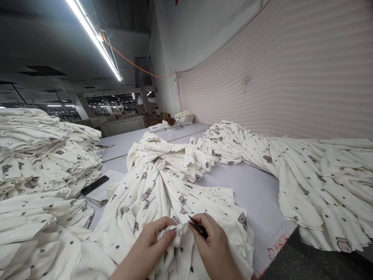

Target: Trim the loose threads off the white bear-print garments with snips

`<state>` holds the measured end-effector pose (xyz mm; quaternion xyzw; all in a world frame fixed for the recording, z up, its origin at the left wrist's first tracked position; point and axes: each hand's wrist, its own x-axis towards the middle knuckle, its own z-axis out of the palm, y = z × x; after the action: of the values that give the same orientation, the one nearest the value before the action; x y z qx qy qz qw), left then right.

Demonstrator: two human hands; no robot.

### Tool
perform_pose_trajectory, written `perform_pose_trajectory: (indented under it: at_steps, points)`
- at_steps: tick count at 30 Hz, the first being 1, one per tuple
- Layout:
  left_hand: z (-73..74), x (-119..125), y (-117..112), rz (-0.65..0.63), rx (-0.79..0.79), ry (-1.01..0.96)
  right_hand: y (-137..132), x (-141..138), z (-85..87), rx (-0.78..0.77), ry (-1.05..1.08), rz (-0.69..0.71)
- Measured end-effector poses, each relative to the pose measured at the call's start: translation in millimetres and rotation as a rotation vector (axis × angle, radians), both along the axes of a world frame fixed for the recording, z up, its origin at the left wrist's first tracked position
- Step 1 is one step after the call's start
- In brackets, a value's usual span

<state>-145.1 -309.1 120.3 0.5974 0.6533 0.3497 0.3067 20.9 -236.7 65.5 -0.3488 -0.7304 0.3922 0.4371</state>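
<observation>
A white cloth piece (151, 194), printed with small dark marks and greyish-pink animal figures, lies gathered in front of me. My left hand (154, 243) pinches a bunched edge of it between thumb and fingers. In my right hand (211, 245) are small dark thread snips (198, 227), their tips pointing up and left, close to the pinched edge. Whether the blades touch the cloth I cannot tell. The palm hides part of the snips' handle.
Tall heaps of the same printed cloth (43, 155) rise on the left. A phone (94, 185) rests on a paper pad (112, 179). More cloth (314, 182) drapes over the table's (256, 190) right edge. Folded stacks (185, 118) sit at the back beside a striped fabric hanging (276, 74).
</observation>
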Motion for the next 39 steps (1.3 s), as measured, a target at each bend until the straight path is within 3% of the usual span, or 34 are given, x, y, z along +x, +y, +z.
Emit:
perform_pose_trajectory:
  at_steps: [3,6,8,13,18,23,29,36,39]
  points:
    - [1.9,-3,5,0.073,-0.026,-0.095,-1,-6,-5.4,0.066,0.137,0.037]
    - [-0.7,-4,6,0.011,-0.021,-0.216,-6,-12,-8.3,0.189,0.185,0.085]
    - [-1.1,-4,4,-0.036,-0.027,-0.246,-9,-16,-7.1,0.193,0.174,0.114]
    - [4.0,-2,0,-0.014,-0.011,-0.138,-11,-26,1.0,-0.027,0.177,0.141]
    - [5.5,1,2,0.112,-0.017,-0.157,-10,-26,2.2,-0.199,0.244,0.139]
    - [2.5,2,2,0.223,0.025,-0.196,-8,-12,-2.6,-0.086,0.173,0.154]
    - [0.1,1,2,0.130,0.017,-0.176,-6,-13,3.9,-0.108,0.040,0.188]
    - [5.2,0,1,0.087,-0.015,-0.145,0,-5,17.3,-0.472,0.056,0.399]
    - [5.9,1,2,0.077,-0.024,-0.141,1,-2,17.2,-0.534,0.065,0.452]
